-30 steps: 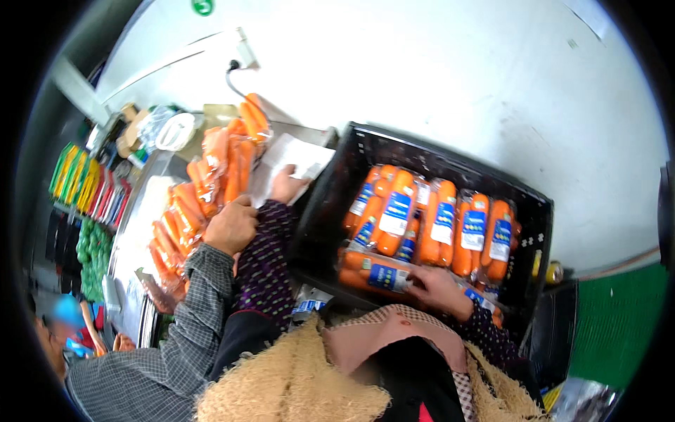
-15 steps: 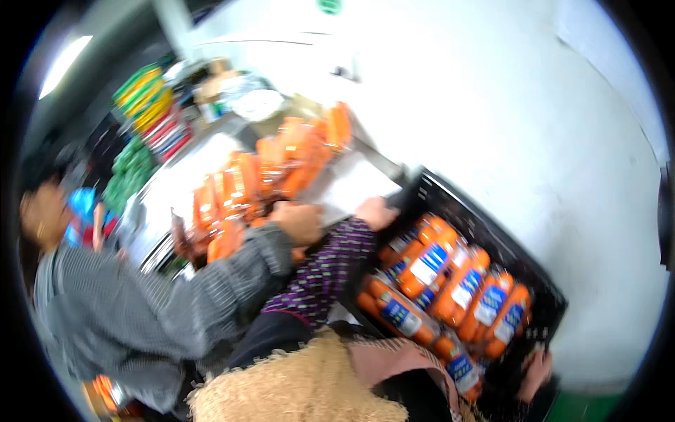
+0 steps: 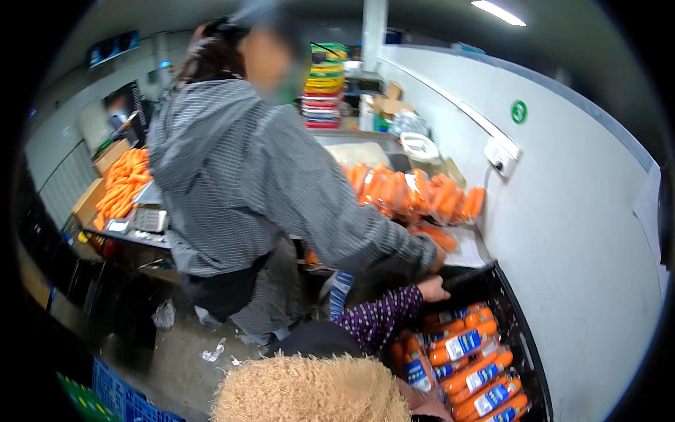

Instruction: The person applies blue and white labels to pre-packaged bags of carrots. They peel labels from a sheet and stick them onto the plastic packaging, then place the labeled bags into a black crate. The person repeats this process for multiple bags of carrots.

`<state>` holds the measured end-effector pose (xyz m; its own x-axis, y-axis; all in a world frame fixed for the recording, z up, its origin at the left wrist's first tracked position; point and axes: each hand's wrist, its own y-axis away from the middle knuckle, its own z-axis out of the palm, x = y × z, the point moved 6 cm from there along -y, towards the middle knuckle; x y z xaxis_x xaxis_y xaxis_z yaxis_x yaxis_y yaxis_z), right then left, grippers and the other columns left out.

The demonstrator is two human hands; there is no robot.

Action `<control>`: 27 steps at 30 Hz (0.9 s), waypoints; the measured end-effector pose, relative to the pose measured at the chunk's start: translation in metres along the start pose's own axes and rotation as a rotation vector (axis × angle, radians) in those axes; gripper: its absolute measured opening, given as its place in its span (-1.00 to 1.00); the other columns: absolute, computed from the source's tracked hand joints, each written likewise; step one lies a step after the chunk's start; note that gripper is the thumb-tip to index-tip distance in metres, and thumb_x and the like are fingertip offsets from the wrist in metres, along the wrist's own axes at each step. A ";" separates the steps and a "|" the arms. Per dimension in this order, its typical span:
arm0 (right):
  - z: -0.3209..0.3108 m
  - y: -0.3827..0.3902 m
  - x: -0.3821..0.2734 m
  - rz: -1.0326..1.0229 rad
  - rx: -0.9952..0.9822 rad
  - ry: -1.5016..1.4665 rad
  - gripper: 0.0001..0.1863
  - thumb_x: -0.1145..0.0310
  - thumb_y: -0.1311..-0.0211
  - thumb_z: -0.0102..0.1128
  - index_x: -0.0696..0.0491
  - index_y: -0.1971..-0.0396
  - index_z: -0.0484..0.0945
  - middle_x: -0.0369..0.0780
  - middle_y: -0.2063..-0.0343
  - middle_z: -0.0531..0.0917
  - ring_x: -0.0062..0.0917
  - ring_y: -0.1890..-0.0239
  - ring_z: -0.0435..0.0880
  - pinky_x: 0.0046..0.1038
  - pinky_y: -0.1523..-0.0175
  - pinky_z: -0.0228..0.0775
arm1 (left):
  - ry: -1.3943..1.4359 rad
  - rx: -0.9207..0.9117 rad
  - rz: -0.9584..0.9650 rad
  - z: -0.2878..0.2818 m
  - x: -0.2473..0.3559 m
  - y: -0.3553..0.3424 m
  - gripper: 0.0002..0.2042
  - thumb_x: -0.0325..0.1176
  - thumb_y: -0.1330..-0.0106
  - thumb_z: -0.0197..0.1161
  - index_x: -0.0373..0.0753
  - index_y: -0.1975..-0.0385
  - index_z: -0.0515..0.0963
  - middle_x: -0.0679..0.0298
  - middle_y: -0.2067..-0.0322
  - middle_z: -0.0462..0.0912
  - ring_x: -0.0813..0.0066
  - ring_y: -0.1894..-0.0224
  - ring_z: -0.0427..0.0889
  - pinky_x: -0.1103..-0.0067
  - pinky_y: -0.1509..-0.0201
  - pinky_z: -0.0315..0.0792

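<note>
My left hand (image 3: 432, 288), in a purple patterned sleeve, grips the near-left rim of a black crate (image 3: 514, 302) at lower right, its fingers curled over it. Inside lie several bagged carrot packs (image 3: 472, 376) with blue-and-white labels. My right hand is out of view. Just beyond my left hand, a co-worker's hand (image 3: 437, 259) in a grey checked sleeve is beside more bagged carrots (image 3: 443, 197) heaped on the counter, with a white sheet (image 3: 471, 250) next to them.
A co-worker (image 3: 211, 176) stands close at left. Loose carrots (image 3: 123, 186) fill a table behind. Stacked coloured trays (image 3: 320, 91) stand at the back. A white wall (image 3: 576, 232) with a socket (image 3: 500, 155) bounds the right; litter (image 3: 211, 352) and blue crates (image 3: 130, 394) are on the floor.
The view has swung left toward the co-worker. My left hand has shifted from the white sheet to the crate rim; my right hand moved from a pack to the crate edge, then left view.
</note>
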<state>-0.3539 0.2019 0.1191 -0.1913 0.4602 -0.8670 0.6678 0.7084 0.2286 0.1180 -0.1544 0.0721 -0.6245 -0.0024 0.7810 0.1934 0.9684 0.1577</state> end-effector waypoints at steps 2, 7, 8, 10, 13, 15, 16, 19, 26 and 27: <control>-0.002 -0.006 -0.001 -0.001 -0.055 0.035 -0.74 0.29 -0.31 0.07 0.09 0.09 0.41 -0.32 0.66 0.45 -0.62 0.66 0.44 -0.51 0.60 0.29 | -0.035 0.052 -0.021 0.003 -0.006 0.006 -0.41 -0.01 -0.07 0.30 -0.51 0.14 0.54 -0.20 0.18 0.60 0.03 0.06 0.60 0.36 -0.08 0.42; -0.027 -0.020 -0.005 -0.017 -0.145 0.129 -0.69 0.31 -0.27 0.10 0.11 0.04 0.42 -0.30 0.65 0.48 -0.60 0.65 0.46 -0.48 0.58 0.32 | -0.088 0.044 -0.220 -0.014 0.014 0.057 -0.42 0.02 -0.09 0.25 -0.46 0.12 0.54 -0.14 0.09 0.59 0.04 0.00 0.58 0.36 -0.11 0.42; -0.032 -0.028 -0.003 -0.037 -0.178 0.151 -0.68 0.32 -0.27 0.10 0.11 0.03 0.42 -0.30 0.65 0.48 -0.59 0.64 0.47 -0.47 0.57 0.32 | -0.123 0.114 -0.225 -0.013 0.000 0.060 -0.42 0.04 -0.11 0.24 -0.40 0.07 0.52 -0.07 0.07 0.60 0.06 -0.04 0.56 0.35 -0.12 0.41; -0.057 -0.040 0.021 -0.098 -0.219 0.229 -0.66 0.33 -0.25 0.12 0.12 0.00 0.42 -0.29 0.65 0.49 -0.58 0.64 0.48 -0.46 0.56 0.33 | -0.118 0.088 -0.280 -0.017 -0.005 0.070 -0.42 0.05 -0.12 0.23 -0.38 0.06 0.52 -0.07 0.06 0.59 0.05 -0.05 0.55 0.33 -0.12 0.41; -0.100 -0.068 0.084 0.134 -0.281 -0.105 -0.61 0.34 -0.23 0.13 0.11 -0.05 0.39 -0.29 0.64 0.50 -0.56 0.61 0.50 -0.44 0.54 0.36 | -0.052 0.084 -0.330 -0.018 0.003 0.090 -0.44 0.05 -0.11 0.24 -0.33 0.07 0.53 -0.08 0.06 0.58 0.03 -0.06 0.54 0.31 -0.11 0.41; -0.095 -0.043 0.035 -0.191 -0.356 0.383 -0.66 0.32 -0.27 0.11 0.08 -0.01 0.42 -0.32 0.65 0.47 -0.58 0.62 0.47 -0.46 0.57 0.33 | -0.039 0.143 -0.341 -0.025 0.004 0.115 -0.45 0.04 -0.10 0.24 -0.33 0.09 0.54 -0.07 0.08 0.60 0.04 -0.03 0.55 0.31 -0.09 0.42; -0.088 -0.022 0.004 -0.361 -0.383 0.631 -0.69 0.31 -0.29 0.10 0.07 0.01 0.44 -0.34 0.66 0.45 -0.60 0.63 0.46 -0.47 0.58 0.32 | -0.018 0.158 -0.354 -0.032 0.002 0.134 -0.46 0.04 -0.10 0.24 -0.33 0.10 0.55 -0.07 0.09 0.60 0.03 -0.02 0.56 0.31 -0.08 0.42; -0.083 0.029 -0.020 -0.036 -0.334 0.243 -0.75 0.25 -0.30 0.10 0.04 0.11 0.44 -0.33 0.67 0.45 -0.59 0.64 0.46 -0.47 0.59 0.31 | 0.093 0.191 -0.362 -0.032 -0.039 0.200 -0.45 0.04 -0.08 0.25 -0.34 0.11 0.56 -0.07 0.12 0.62 0.02 0.03 0.59 0.31 -0.05 0.44; -0.059 0.045 -0.066 -0.083 -0.406 0.272 -0.66 0.07 -0.30 0.12 0.04 0.45 0.39 -0.33 0.75 0.39 -0.57 0.74 0.36 -0.49 0.67 0.20 | 0.154 0.329 -0.528 -0.017 -0.083 0.333 -0.44 0.06 -0.08 0.24 -0.33 0.10 0.55 -0.10 0.11 0.61 0.03 0.02 0.59 0.33 -0.07 0.44; -0.059 0.044 -0.069 -0.090 -0.425 0.272 -0.63 0.05 -0.30 0.13 0.04 0.50 0.38 -0.33 0.76 0.38 -0.57 0.76 0.35 -0.49 0.68 0.19 | 0.171 0.345 -0.560 -0.017 -0.084 0.353 -0.45 0.06 -0.08 0.24 -0.32 0.10 0.55 -0.10 0.11 0.61 0.04 0.02 0.59 0.33 -0.07 0.44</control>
<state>-0.3532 0.2330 0.2153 -0.4526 0.4696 -0.7581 0.2990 0.8808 0.3671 0.2516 0.1837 0.0725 -0.4258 -0.5390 0.7268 -0.3944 0.8335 0.3870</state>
